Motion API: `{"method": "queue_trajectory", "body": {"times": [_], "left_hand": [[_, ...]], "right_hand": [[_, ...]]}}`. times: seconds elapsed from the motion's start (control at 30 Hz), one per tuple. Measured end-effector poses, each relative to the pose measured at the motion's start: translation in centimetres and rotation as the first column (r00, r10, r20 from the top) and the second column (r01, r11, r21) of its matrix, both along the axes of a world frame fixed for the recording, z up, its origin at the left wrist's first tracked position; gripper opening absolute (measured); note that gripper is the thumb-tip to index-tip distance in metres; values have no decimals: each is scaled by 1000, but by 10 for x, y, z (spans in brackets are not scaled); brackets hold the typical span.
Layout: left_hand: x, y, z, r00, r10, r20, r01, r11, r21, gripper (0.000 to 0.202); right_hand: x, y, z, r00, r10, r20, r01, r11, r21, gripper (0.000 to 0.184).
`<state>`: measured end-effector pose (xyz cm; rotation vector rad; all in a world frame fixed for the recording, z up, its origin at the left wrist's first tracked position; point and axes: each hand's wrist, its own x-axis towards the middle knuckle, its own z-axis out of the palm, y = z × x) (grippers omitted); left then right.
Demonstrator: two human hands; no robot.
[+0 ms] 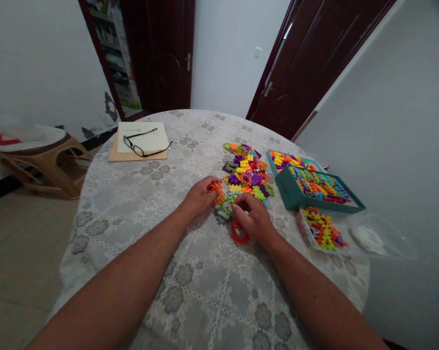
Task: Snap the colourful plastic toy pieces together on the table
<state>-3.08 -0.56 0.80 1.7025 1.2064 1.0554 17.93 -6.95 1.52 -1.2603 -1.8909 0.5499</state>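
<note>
My left hand (200,197) is curled round an orange plastic gear piece (217,190) near the middle of the round table (176,253). My right hand (253,217) pinches a green and grey cluster of pieces (225,209) just left of its fingers. A red gear piece (238,233) lies on the cloth under my right thumb side. Behind both hands spreads a heap of colourful plastic pieces (246,170).
A teal box (295,197) full of coloured rods stands at the right, with its lid (274,160) behind it. A clear tray of pieces (321,229) and a plastic bag (379,238) lie nearer. Glasses (144,143) rest on papers far left. A stool (48,163) stands beside the table.
</note>
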Motion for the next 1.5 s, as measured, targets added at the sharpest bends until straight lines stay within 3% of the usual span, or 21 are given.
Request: {"method": "queue_trajectory", "body": {"times": [0.1,0.2,0.33,0.53,0.6,0.73,0.83,0.93,1.03,1.13,1.3,1.4,1.5], "left_hand": [[-1,0,4,997,66,-25,-66,998,12,43],[-1,-1,4,998,59,-35,-58,998,23,41],[0,-2,3,998,-50,-25,51,999,10,42],[-3,-4,5,965,-253,61,255,966,-27,43],[-2,-5,5,962,-272,32,273,962,-15,40],[0,-7,4,972,-231,-45,232,972,22,37],[-1,-5,3,991,-131,-30,132,990,49,35],[-4,-1,2,999,29,-20,-27,997,73,44],[-5,3,0,993,109,-42,-105,989,104,45],[-5,4,-2,990,118,-73,-106,984,144,46],[-4,4,-9,989,94,-117,-73,982,176,53],[-4,6,-15,991,38,-125,-17,986,167,43],[-4,7,-17,990,8,-138,14,988,155,36]], "right_hand": [[0,0,-2,999,44,-7,-44,998,48,8],[-4,3,-6,998,45,-35,-42,995,85,6],[-10,9,-12,996,26,-80,-18,996,89,7],[-10,12,-18,999,-37,-15,38,996,80,6],[-11,13,-19,998,-66,-18,67,995,75,8],[-11,15,-19,996,-85,-41,86,995,41,14],[-5,16,-15,997,-74,-10,75,995,73,22],[4,14,-9,990,-9,142,-11,990,142,23],[7,9,-2,931,101,351,-141,986,88,30],[-1,2,5,848,149,509,-167,986,-11,41],[-13,-3,13,771,169,615,-159,985,-71,30],[-11,-1,9,791,167,589,-153,985,-75,33],[-5,2,3,863,194,466,-195,980,-45,30]]}}
